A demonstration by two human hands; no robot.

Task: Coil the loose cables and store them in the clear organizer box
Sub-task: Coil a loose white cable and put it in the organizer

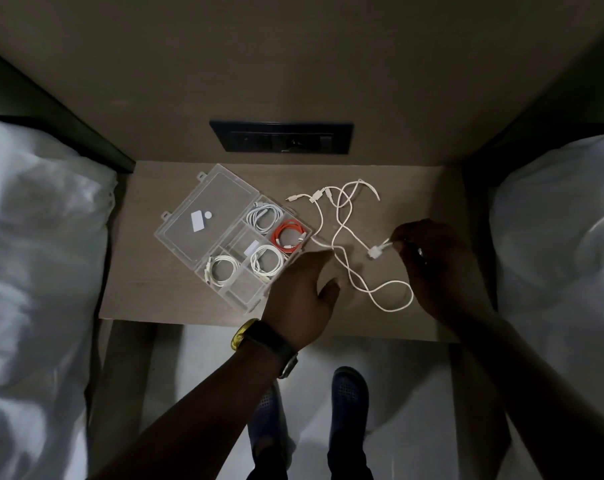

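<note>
While four coiled cables [266, 220] already sit in the clear organizer box [220, 233] at the tabletop's left, the right hand [432, 258] pinches the loose white cable [342, 237] by its plug; the left hand [304, 289], fingers apart, touches its middle.

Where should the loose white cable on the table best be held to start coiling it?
Probably at its plug end, which the right hand already pinches from the right. The loose white cable trails leftward in open loops, so the left hand can gather it.
</note>
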